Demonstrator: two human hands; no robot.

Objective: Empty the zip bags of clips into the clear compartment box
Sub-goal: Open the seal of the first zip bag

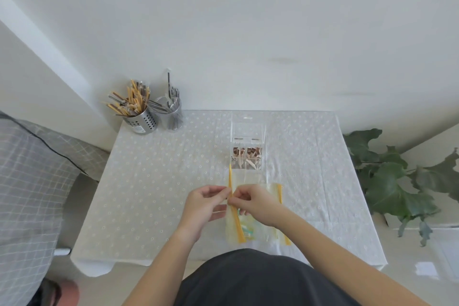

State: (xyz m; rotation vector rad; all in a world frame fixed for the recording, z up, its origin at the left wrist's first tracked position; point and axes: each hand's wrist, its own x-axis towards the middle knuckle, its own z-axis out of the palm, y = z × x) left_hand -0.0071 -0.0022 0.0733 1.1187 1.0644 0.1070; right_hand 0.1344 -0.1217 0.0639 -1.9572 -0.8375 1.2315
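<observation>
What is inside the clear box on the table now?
The clear box is open and holds brown and pale clips in its compartments. How many clips there are, and the exact compartment layout, is too small to tell.

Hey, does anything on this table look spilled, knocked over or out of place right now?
Nothing stands out. The clear compartment box sits open with clips inside, both hands pinch the yellow strip of a zip bag, and the two metal utensil holders stand at the far corner.

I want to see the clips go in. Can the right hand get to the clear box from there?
Probably yes: nothing stands between the right hand and the clear box, whose lid is open, but both hands are pinching the zip bag.
</observation>
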